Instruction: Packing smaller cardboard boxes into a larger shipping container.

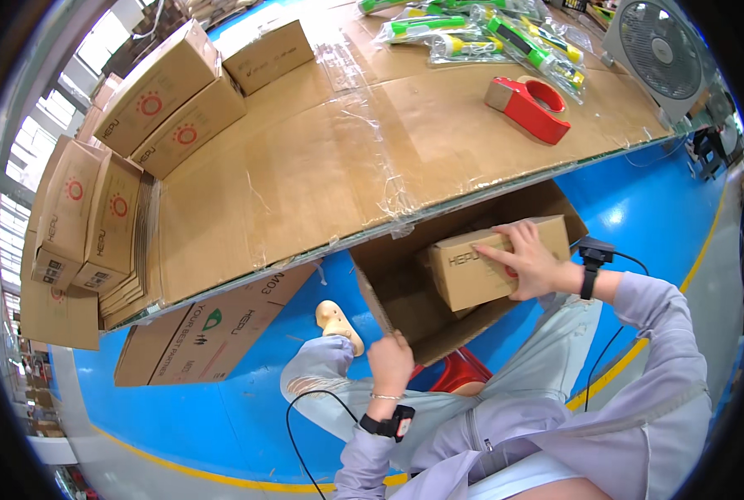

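Observation:
A large open cardboard box (384, 310) stands in front of my lap, under the near edge of the table. My left hand (390, 363) is closed on its near left rim. At the box's mouth sits a smaller closed cardboard box (473, 271), tilted, with red and dark print on its side. My right hand (525, 260) grips this small box, fingers spread over its top and side. What lies beneath the small box is mostly hidden.
Similar small boxes (159, 92) stand at the table's (305, 192) left. A red tape dispenser (528, 108), bagged green and yellow tools (505, 37) and a fan (659, 50) are at the right. A large printed carton (213, 329) leans below the table. Cables (609, 362) trail from both wrists.

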Available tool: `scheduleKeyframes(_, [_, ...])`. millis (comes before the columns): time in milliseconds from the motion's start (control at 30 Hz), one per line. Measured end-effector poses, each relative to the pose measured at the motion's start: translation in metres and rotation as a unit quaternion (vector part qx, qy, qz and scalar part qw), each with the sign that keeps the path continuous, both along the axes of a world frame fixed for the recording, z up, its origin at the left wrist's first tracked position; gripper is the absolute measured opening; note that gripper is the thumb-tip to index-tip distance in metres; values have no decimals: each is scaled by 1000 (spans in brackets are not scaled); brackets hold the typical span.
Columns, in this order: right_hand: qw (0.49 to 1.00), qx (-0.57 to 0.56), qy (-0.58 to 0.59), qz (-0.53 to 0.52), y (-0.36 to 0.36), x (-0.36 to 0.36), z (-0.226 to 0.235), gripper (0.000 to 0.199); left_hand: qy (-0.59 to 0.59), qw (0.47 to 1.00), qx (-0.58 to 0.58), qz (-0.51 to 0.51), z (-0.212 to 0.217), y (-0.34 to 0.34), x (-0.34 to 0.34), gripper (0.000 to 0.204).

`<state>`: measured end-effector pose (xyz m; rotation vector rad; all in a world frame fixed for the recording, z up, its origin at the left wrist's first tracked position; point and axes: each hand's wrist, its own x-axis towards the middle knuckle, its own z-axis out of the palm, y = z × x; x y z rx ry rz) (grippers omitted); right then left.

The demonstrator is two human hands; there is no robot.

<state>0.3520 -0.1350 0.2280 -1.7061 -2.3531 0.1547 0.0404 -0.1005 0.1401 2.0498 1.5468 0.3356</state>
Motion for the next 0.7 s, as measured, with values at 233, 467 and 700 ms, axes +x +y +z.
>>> scheduleKeyframes(233, [905, -219, 129, -341, 52, -42, -113, 125, 12, 999, -34, -8, 29, -17, 31, 32])
scheduleKeyframes(467, [664, -309, 436, -523, 77, -79, -198, 113, 43, 997, -58, -1, 16, -4, 25, 30])
scheduleKeyframes(700, [804, -356, 139, -456, 74, -81, -316, 115, -9, 996, -84, -13, 47, -8, 42, 24])
